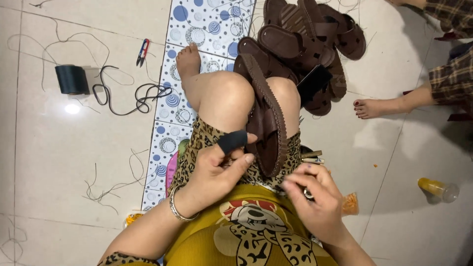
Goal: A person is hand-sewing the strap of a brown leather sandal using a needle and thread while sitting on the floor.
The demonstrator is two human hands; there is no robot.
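A brown sandal [268, 118] stands on edge, clamped between my knees, sole edge facing up. My left hand [217, 170] rests on my lap just left of it, a black sleeve over the index finger, fingers curled with the thumb touching the sandal's near end. My right hand [315, 197] sits at the sandal's near right side, fingers pinched together on something small; a ring shows, and what it pinches is too small to make out.
A heap of brown sandals [310, 44] lies beyond my knees. A dark thread spool [72, 79], loose black cord [143, 96] and red-blue snips [143, 51] lie left on the tile floor. Another person's foot [369, 107] is at right, near a yellow bottle [438, 189].
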